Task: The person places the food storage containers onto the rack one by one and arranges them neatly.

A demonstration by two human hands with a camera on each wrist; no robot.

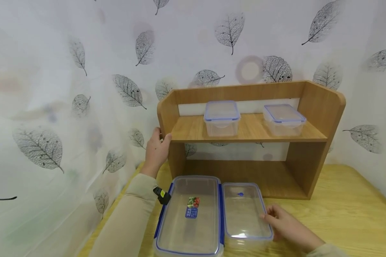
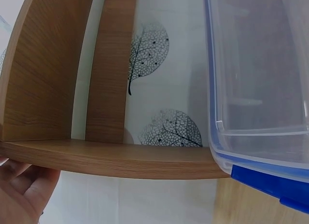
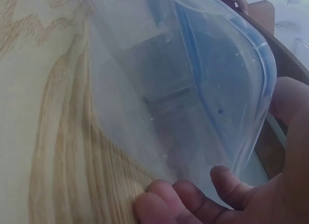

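My left hand (image 1: 158,150) grips the front edge of the left side panel of a wooden desk shelf (image 1: 251,139), with the fingers on its outer side. In the left wrist view the left hand (image 2: 24,192) shows at the panel's edge. Beside the smaller clear food container (image 1: 244,210) is my right hand (image 1: 284,225), holding its right side with a digit over the blue-trimmed lid. The right wrist view shows curled fingers (image 3: 193,200) at the container's corner. A larger clear container (image 1: 193,228) with dark blue clips and a label stands directly left of the smaller one.
On the upper board sit two small lidded containers, one left of the middle (image 1: 222,119) and one at the right (image 1: 284,119). Wood-grain tabletop (image 1: 350,214) extends to the right. Behind the shelf hangs a white leaf-print covering (image 1: 186,43), which also lines the left side.
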